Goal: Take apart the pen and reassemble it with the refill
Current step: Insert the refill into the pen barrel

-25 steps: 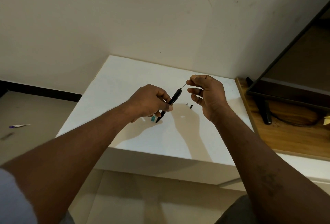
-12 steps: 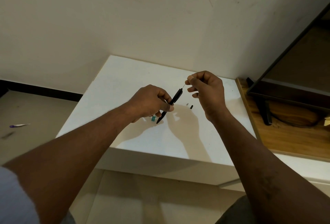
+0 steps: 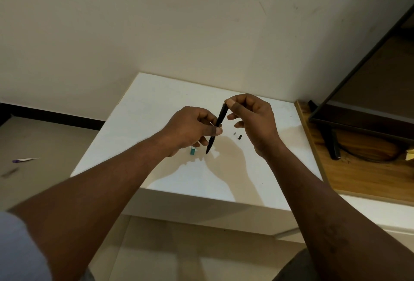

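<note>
Both hands are up over the white table point(image 3: 156, 106); the left hand point(image 3: 190, 127) grips the black pen point(image 3: 221, 116) near its middle, thumb and fingers curled round the barrel; the right hand point(image 3: 255, 119) pinches the pen's upper end between thumb and forefinger, its other fingers loosely curled; the pen hangs tilted, tip pointing down, just above the tabletop; down on the table a small teal piece point(image 3: 192, 150) lies under the left hand; a tiny grey piece point(image 3: 234, 133) and a small black piece point(image 3: 240, 137) sit just beside each other below the right hand; a wooden board point(image 3: 369, 175) lies off to the right
</note>
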{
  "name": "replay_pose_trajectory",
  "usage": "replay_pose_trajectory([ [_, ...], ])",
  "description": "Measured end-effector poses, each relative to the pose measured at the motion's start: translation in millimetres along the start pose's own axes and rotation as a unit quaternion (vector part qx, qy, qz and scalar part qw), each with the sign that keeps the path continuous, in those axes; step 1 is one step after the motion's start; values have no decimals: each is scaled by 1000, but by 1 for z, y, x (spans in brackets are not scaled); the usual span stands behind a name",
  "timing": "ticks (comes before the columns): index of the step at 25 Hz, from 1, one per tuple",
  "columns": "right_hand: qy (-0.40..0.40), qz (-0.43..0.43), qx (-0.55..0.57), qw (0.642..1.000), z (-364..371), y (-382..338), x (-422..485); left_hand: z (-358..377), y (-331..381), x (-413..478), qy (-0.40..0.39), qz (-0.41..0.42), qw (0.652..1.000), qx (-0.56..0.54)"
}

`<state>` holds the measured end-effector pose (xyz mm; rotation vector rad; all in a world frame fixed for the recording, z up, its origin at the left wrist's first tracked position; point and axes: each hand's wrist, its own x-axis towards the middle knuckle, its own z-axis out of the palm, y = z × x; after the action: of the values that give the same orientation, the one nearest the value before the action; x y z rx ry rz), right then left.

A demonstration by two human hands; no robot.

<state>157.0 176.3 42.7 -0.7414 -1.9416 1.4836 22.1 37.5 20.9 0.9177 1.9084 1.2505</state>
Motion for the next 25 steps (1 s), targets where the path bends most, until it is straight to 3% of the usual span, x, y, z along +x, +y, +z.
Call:
replay_pose_trajectory([
  [6, 4, 5, 27, 1000, -5, 1, 2, -2, 1, 2, 38, 27, 998, -37],
  [14, -63, -28, -22, 997, 6, -1, -2, -4, 2, 2, 55, 66, 996, -37],
  [25, -38, -41, -17, 998, 5, 2, 0, -1, -3, 5, 46, 25, 997, -50],
])
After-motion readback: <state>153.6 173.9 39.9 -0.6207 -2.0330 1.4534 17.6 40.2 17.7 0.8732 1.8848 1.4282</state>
